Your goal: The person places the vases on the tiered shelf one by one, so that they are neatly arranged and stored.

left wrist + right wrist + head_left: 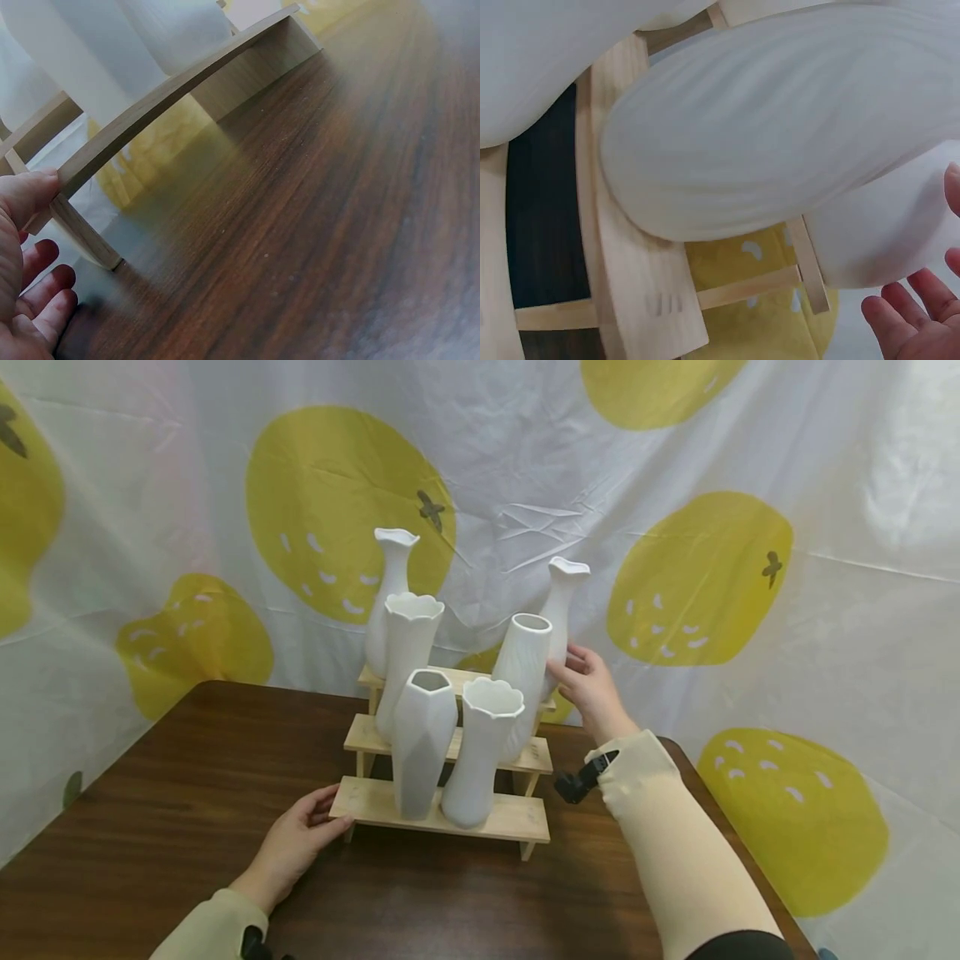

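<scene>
A three-tier wooden display stand (517, 820) bears several white vases. My left hand (296, 835) grips the left end of its lowest board, thumb on top in the left wrist view and the other fingers curled below. At the back right of the top tier, my right hand (592, 689) holds a slim vase with a wavy rim (558, 602) by its lower body; the right wrist view shows only part of that grip. Just in front stands a ribbed vase (780, 127) on the middle tier. A faceted vase (423, 752) and a scalloped vase (483, 760) share the lowest board.
On the left, a scalloped vase (408, 643) stands on the middle tier and a wavy-rimmed vase (390, 585) behind it on the top one. Under the stand is a dark brown wooden table (187, 793). Behind hangs a white curtain (517, 460) with yellow fruit prints.
</scene>
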